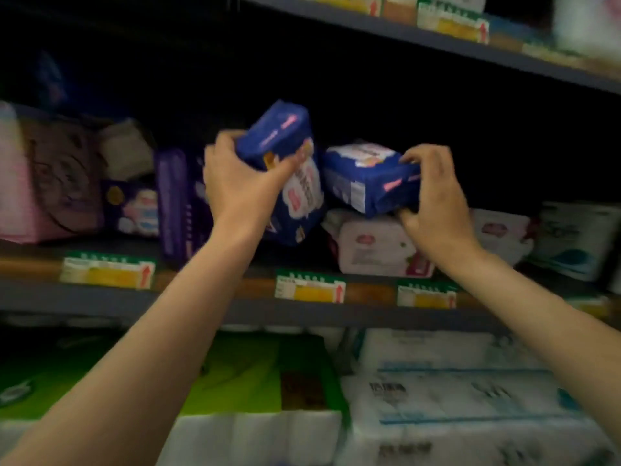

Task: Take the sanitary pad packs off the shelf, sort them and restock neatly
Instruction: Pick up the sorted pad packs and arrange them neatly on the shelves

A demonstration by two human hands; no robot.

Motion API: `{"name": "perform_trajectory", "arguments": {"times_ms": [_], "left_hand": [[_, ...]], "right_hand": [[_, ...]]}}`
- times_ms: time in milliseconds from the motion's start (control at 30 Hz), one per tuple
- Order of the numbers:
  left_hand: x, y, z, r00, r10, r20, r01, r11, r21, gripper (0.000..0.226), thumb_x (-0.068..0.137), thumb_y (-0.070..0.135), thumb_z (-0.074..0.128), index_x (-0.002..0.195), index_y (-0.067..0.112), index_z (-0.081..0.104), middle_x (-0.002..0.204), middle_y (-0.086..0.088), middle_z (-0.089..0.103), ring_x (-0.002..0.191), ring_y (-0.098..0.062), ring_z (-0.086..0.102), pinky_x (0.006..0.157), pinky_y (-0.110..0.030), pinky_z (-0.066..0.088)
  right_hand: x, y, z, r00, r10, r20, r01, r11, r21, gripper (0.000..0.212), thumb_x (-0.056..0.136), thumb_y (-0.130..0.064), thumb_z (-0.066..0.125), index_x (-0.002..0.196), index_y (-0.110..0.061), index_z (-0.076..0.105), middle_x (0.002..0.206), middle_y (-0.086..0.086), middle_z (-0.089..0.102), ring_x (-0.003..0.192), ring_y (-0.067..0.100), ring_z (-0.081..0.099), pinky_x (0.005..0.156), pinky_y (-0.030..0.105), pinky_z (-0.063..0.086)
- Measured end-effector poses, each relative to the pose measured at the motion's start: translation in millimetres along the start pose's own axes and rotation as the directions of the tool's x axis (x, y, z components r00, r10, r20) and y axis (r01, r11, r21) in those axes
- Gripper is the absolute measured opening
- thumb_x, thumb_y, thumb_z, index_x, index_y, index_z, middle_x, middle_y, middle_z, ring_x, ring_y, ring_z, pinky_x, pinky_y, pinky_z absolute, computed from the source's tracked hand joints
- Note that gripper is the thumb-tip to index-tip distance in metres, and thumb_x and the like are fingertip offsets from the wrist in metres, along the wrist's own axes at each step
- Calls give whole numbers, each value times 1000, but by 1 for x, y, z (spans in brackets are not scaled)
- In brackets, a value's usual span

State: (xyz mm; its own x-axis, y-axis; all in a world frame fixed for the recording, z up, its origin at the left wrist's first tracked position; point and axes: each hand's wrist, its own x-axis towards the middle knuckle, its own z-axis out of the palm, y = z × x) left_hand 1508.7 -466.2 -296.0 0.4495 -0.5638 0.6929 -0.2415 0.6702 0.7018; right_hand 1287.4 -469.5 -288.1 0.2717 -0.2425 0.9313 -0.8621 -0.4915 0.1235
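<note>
**Two blue packs gripped at the middle shelf**

Far left on the middle shelf: a pink pack and a brown patterned pack, blurred. Just right of them, a purple pack standing upright at the shelf's front edge, with a smaller purple-and-white pack beside it.

Left hand: curled round the upright blue pad pack, thumb across its front, fingers over its left edge. Pack tilted, top leaning right, lower end close to the shelf board; contact with the board not clear.

Right hand: gripping the second blue pad pack by its right end, fingers over the top, thumb underneath. Pack held flat, above a white-and-pink pack lying on the shelf; touching it or not, impossible to tell. The two blue packs close together, nearly meeting at their near corners.

Further right on the same shelf: another white pack, then a white-and-teal pack.

Along the shelf edge: yellow-and-green price labels.

Below: a green box at left, white wrapped bundles at right.
</note>
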Motion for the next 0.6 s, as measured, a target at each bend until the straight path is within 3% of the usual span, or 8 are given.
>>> {"name": "perform_trajectory", "arguments": {"times_ms": [100,200,267,333,400,500,600], "left_hand": [[-19,12,12,990,109,91,-107,994,-29,62,55,58,75,99,28,44,113,-7,56,105,-19,57,87,-40,51],[-46,20,19,943,46,331,-14,995,-99,53,65,40,81,100,27,43,109,-2,59,98,-15,62,80,-34,55],[-68,30,23,858,-11,513,40,998,-46,47,71,28,80,101,21,44,94,7,61,77,-1,64,64,-16,54],[-97,37,26,774,-89,627,101,995,17,43,69,29,80,96,23,47,86,12,62,65,6,64,55,-9,50],[-126,31,27,676,-209,707,176,977,122,45,65,32,81,98,25,52,87,11,65,68,5,65,57,-11,52],[-174,-1,20,483,-437,759,284,898,336,58,54,33,83,104,20,56,91,5,70,78,-8,69,68,-23,57],[-227,-44,10,323,-606,727,270,795,543,69,36,35,91,96,21,59,84,2,71,75,-13,69,67,-24,56]], "right_hand": [[-29,16,-26,997,-79,-20,78,997,-25,48,67,-1,63,112,0,45,113,30,47,101,24,43,79,16,39],[-58,31,-52,997,-66,46,66,998,-1,49,64,7,65,109,8,46,109,31,47,103,25,44,91,4,28],[-78,39,-69,994,-38,106,36,999,22,43,68,6,64,107,12,48,106,30,48,100,26,44,91,8,29],[-105,45,-84,987,-21,159,11,998,62,38,74,-3,62,105,15,48,103,22,47,98,29,44,89,11,30],[-143,51,-97,984,2,180,-20,995,97,39,78,-13,62,102,14,46,102,16,46,95,30,43,88,11,30],[-213,59,-112,978,9,207,-36,991,129,39,77,-18,68,99,-1,40,99,34,46,94,30,41,89,10,27],[-283,58,-112,966,-31,257,-20,981,193,46,76,-33,66,100,-5,39,109,22,40,97,30,41,86,11,30]]}}
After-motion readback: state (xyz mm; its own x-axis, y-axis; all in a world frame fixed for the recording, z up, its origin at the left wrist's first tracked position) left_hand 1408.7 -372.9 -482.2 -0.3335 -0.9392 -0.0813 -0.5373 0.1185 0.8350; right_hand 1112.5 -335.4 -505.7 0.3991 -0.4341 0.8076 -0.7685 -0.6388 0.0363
